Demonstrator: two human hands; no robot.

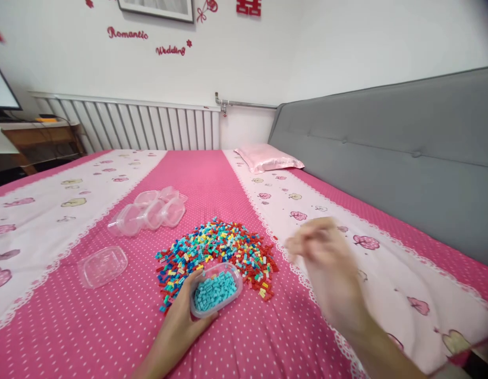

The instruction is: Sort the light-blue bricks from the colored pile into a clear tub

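My left hand [180, 315] grips the near-left rim of a small clear tub [215, 289] filled with light blue bricks. The tub rests on the pink dotted bedspread at the near edge of a heap of small mixed-colour bricks [218, 252]. My right hand [326, 258] hovers in the air to the right of the heap, above the white strip of the bedspread. It is smeared by motion, so its fingers cannot be made out.
A lone clear lid [102, 266] lies left of the heap, and several empty clear tubs [149, 211] sit further back. A pink pillow [267, 157] lies by the grey headboard [386, 152]. A radiator [141, 126] lines the far wall, a desk [34, 139] stands at left.
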